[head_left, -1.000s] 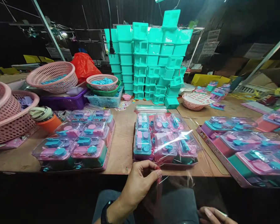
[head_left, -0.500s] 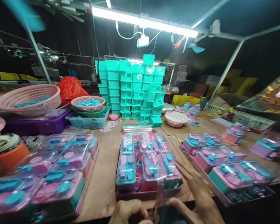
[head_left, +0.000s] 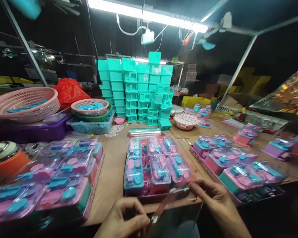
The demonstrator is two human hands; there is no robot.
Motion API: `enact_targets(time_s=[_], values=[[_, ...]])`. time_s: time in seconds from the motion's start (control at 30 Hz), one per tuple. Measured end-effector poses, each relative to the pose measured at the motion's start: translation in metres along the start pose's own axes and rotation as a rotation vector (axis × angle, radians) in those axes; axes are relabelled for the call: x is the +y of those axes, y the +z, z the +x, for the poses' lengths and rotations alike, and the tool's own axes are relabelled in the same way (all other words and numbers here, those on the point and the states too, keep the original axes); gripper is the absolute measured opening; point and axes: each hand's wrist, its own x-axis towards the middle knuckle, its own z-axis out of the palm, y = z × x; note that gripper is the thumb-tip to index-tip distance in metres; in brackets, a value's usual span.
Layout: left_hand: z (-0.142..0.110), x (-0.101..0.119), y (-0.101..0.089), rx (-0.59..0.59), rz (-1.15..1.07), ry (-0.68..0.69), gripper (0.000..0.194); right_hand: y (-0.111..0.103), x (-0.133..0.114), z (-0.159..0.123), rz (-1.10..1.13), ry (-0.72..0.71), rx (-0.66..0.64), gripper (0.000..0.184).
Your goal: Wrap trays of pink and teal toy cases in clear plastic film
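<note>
A clear plastic bag stretches between my hands at the table's front edge. My left hand pinches its left corner between thumb and fingers. At the opposite corner, my right hand also has thumb and fingers closed on the film. Just beyond the bag lies a shallow tray of small plastic boxes with clear domed lids, pink and blue toy pieces showing under them. One such box is nearest my right hand. The bag's lower part drops below the table edge and is partly dark.
Filled trays of boxes stand at left and right. Stacked turquoise bins rise at the back. Pink baskets with blue pieces, a purple tub and an orange container are on the left. A lamp hangs overhead.
My right hand has gone from spread fingers to a pinch on the bag. My left hand has shifted slightly left, and the bag is now stretched wider between them.
</note>
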Motion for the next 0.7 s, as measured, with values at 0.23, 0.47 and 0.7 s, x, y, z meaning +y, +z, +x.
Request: enact_targets(time_s=[0.23,0.47,0.7], values=[[-0.002,0.006,-0.007,0.039,-0.107,-0.049,0.046,-0.017,0.021,-0.003,0.078,0.044,0.256,0.039],[-0.013,-0.018,-0.022,0.070,-0.021,-0.135,0.042,-0.020,0.022,-0.005,0.285,0.116,0.422,0.047],[-0.017,-0.017,-0.029,0.080,0.037,-0.159,0.039,-0.015,0.004,-0.001,0.393,0.127,0.622,0.056]])
